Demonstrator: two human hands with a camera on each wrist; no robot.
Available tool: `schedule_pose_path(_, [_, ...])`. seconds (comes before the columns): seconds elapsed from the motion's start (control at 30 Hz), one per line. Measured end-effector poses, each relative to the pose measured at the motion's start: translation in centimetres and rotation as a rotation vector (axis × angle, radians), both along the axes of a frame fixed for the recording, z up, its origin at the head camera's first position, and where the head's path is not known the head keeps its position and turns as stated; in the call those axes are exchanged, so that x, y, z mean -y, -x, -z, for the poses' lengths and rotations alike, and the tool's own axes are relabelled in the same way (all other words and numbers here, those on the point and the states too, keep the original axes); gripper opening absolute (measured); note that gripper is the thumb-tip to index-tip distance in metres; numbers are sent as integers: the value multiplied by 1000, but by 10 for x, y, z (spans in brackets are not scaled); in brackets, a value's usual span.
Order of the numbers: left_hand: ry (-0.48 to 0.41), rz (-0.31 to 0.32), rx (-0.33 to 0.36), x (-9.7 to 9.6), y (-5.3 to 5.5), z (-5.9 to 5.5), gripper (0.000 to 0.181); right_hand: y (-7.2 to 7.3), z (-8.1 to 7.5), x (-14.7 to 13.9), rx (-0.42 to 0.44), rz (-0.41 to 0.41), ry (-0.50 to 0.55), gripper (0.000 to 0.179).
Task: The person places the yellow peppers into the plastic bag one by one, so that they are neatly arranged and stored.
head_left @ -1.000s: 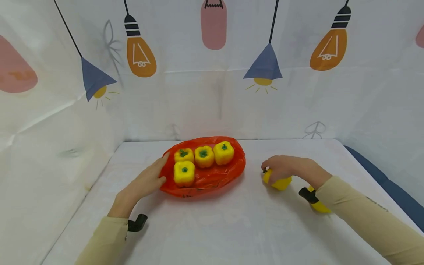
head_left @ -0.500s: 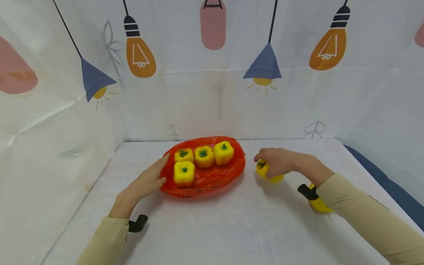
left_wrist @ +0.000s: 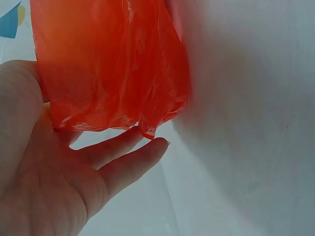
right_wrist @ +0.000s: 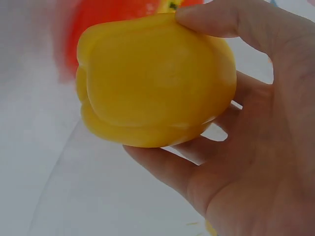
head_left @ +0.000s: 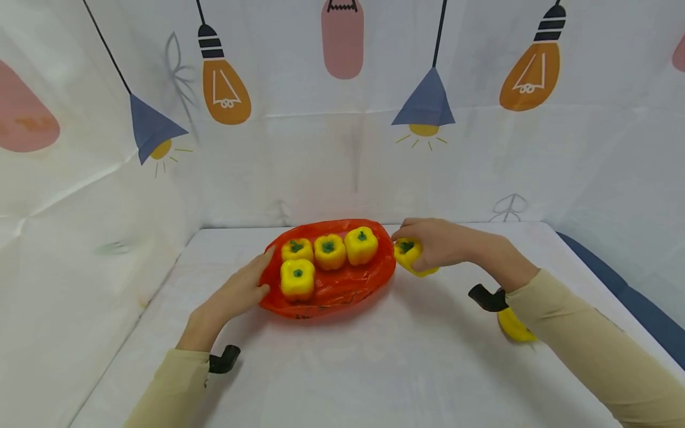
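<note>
A red plastic bag [head_left: 342, 288], spread wide like a shallow bowl, lies on the table with several yellow bell peppers [head_left: 330, 252] inside. My left hand [head_left: 241, 292] holds the bag at its left edge. In the left wrist view, the fingers [left_wrist: 133, 167] spread against the bag's end, and part of the hand is hidden behind the red plastic. My right hand [head_left: 441, 242] grips another yellow bell pepper [right_wrist: 157, 83] between thumb and fingers, beside the bag's right rim. That pepper's green stem faces the bag in the head view.
One more yellow pepper [head_left: 515, 326] lies on the white table [head_left: 364, 368], partly covered by the right forearm. Behind the table hangs a white sheet [head_left: 316, 166] printed with lamps and bulbs. A dark blue surface [head_left: 615, 279] borders the table's right side.
My right hand has carried its pepper leftward and away from me, up to the bag's right rim. The left hand and the bag have stayed in place.
</note>
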State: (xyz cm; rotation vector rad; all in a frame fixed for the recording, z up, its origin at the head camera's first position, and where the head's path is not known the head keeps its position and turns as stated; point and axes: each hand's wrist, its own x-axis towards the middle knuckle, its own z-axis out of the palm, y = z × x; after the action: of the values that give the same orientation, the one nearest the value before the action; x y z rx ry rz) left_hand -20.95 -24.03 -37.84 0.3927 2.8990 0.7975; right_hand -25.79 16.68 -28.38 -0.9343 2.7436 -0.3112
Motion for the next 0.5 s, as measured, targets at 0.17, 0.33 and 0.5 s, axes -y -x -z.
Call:
schedule_pose_path(0.17, [-3, -1, 0, 0, 1, 1, 77, -1, -9, 18, -13, -26, 162, 61])
schedule_pose_path(0.33, [-8, -2, 3, 2, 1, 4, 77, -1, -3, 42, -30, -99, 268, 59])
schedule_pose_path(0.5, [-12, -9, 22, 1, 2, 5, 77, -1, 13, 64, -36, -136, 304, 59])
